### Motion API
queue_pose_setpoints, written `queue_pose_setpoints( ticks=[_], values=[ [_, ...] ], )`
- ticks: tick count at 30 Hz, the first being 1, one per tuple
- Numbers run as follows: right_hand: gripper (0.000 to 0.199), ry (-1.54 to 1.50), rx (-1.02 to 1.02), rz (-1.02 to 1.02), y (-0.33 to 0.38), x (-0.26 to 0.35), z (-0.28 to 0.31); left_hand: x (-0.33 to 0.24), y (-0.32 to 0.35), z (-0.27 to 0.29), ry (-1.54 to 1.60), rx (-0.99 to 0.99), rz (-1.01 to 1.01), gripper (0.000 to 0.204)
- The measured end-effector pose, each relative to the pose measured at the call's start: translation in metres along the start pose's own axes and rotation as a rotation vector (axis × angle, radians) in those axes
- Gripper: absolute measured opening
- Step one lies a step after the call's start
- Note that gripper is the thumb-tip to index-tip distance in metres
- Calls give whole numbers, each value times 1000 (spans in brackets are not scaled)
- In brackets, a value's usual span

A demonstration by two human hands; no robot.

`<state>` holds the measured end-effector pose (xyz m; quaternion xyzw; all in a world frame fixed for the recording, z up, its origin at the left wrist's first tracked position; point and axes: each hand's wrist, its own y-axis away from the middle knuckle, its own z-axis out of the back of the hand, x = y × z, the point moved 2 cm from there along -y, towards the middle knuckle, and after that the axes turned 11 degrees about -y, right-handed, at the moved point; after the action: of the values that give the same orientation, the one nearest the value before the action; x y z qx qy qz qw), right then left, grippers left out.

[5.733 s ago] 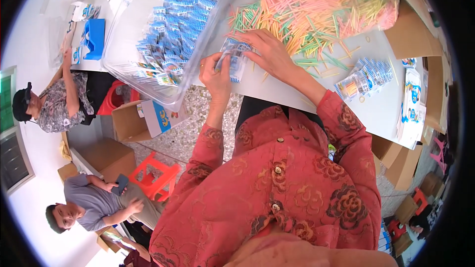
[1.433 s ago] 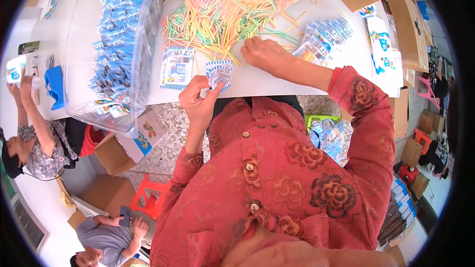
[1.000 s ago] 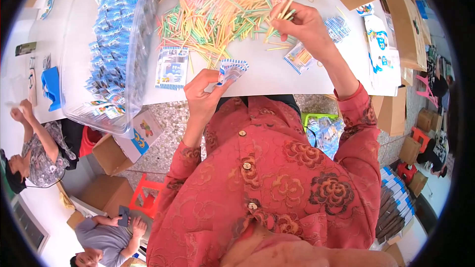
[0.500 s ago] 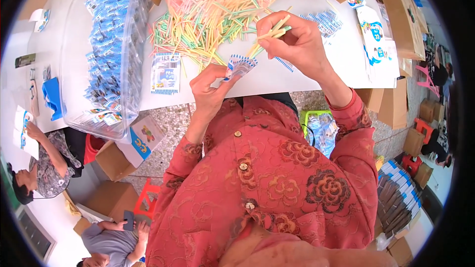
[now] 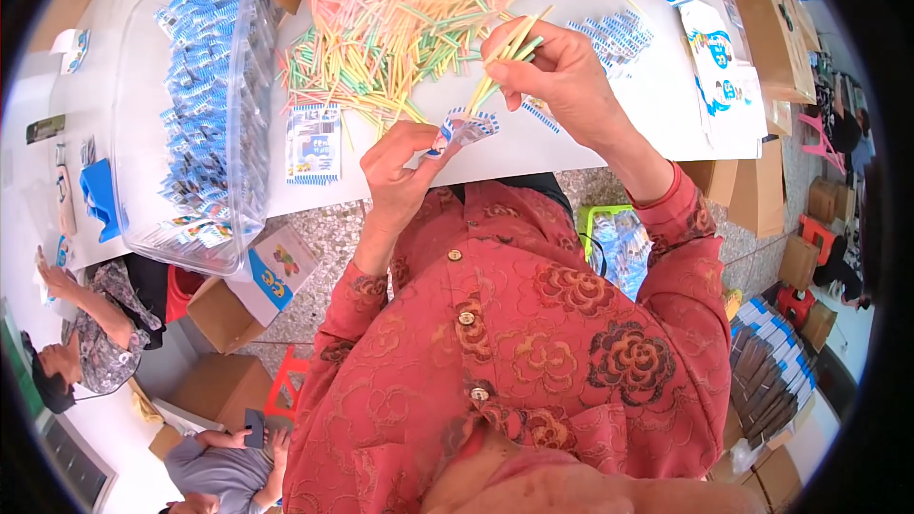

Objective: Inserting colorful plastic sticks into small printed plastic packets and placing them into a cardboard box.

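— What are the hands doing on your feed?

— From where I sit, the left hand [image 5: 398, 164] is pinched shut on a small blue-and-white packet [image 5: 464, 127], held just above the near edge of the white table [image 5: 609, 124]. The right hand [image 5: 557, 71] is closed around a small bunch of yellow and green sticks [image 5: 506, 55], their lower ends pointing down at the packet's mouth.

— Are the sticks inside the packet?

— I cannot tell; the tips look to be at the opening or just touching it, but the fisheye makes that spot small.

— What surrounds them?

— Behind the hands lies a big heap of coloured sticks [image 5: 400, 19] (pink, yellow, green), spread across the table. To the left of the left hand one flat printed packet [image 5: 313, 141] lies on the tabletop, and further left stands a clear plastic bin [image 5: 195, 105] full of blue packets. To the right of the right hand there is a loose pile of empty packets [image 5: 614, 35]. Under the table edge, cardboard boxes [image 5: 249, 290] sit on the floor.
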<state>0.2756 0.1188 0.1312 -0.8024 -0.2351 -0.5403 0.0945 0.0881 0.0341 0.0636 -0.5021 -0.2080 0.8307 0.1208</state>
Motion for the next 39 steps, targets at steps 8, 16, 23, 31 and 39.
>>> queue_pose_setpoints(
  ticks=[8, 16, 23, 31, 39],
  values=[
    [9, 226, 26, 172, 8, 3, -12, 0, 1, -1, -14, -3, -28, 24],
    [9, 597, 153, 366, 9, 11, -21, 3, -3, -5, 2, -21, 23, 21],
    [13, 720, 137, 322, 3, 12, -17, 3, -9, -10, -14, -26, 49, 19],
    [21, 736, 121, 251, -11, 10, -7, 15, -14, -18, 44, -3, 188, 14],
    [24, 711, 133, 259, -25, -17, -3, 29, -9, -23, 166, 1, 346, 12]
  ],
)
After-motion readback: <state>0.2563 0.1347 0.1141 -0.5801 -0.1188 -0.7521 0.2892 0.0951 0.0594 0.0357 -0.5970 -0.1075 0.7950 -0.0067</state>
